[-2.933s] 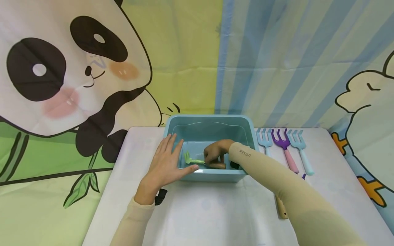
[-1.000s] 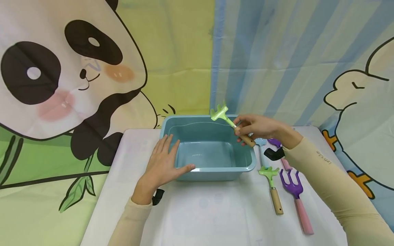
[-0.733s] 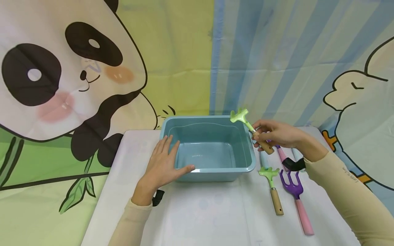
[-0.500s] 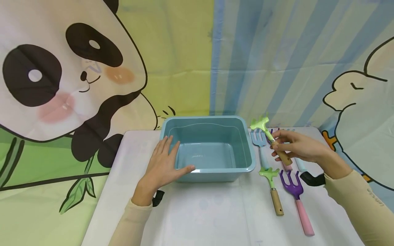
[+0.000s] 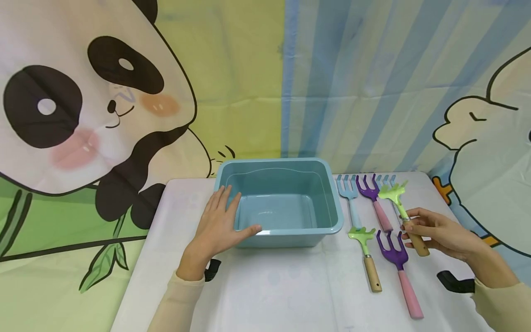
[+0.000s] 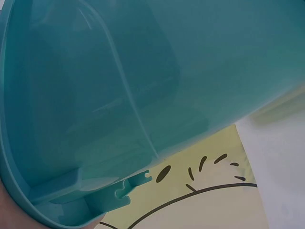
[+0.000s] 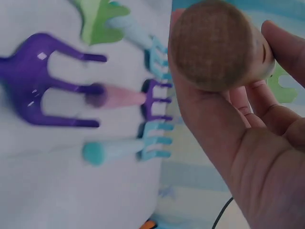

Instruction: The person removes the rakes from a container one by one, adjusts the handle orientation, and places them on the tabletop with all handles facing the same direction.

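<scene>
My right hand (image 5: 450,236) holds a small hand rake (image 5: 418,240) by its wooden handle, thumb on one side and fingers on the other. The rake's light green head points up and away, over a blue hand fork at the back right. In the right wrist view the round end of the wooden handle (image 7: 212,47) faces the camera. My left hand (image 5: 217,226) rests at the left front of a blue-green plastic tub (image 5: 286,240), fingers straight over the rim and thumb along the front edge. Only the tub's floor and walls show inside it.
Right of the tub lie two blue forks, one (image 5: 349,193) beside it, and a purple fork with a pink handle (image 5: 382,216). Nearer are another green rake (image 5: 371,272) and another purple fork (image 5: 408,293). A printed cloth (image 5: 332,83) hangs behind the table (image 5: 282,295).
My right hand has lifted the green rake out of the tub and carried it right, lower and nearer, over the table beside the other tools. The left hand has stayed on the tub.
</scene>
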Demonstrator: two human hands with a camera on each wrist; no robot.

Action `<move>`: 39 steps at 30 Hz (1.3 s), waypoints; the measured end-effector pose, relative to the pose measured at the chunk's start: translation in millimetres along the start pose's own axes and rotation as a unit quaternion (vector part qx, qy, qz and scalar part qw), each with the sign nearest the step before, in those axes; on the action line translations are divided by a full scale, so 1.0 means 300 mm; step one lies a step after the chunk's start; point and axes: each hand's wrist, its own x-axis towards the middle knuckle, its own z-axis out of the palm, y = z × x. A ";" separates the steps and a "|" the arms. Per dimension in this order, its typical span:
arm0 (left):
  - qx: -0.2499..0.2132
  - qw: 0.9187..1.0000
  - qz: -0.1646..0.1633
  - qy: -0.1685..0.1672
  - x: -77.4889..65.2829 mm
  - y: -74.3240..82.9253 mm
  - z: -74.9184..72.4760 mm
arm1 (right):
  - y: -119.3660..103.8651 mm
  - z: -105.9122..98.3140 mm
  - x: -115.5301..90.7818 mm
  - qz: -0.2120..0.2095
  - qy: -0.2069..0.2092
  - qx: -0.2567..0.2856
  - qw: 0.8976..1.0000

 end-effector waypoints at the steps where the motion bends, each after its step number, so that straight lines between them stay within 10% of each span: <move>1: 0.001 1.000 0.000 0.001 -0.001 0.000 0.000 | 0.020 -0.008 -0.014 0.006 0.004 0.006 1.000; 18: -0.001 1.000 -0.001 0.000 -0.008 -0.005 0.004 | 0.316 -0.084 -0.153 0.143 0.055 0.080 0.985; 39: -0.003 1.000 -0.006 -0.007 -0.005 0.000 0.010 | 0.415 -0.066 -0.189 0.204 0.072 0.091 0.972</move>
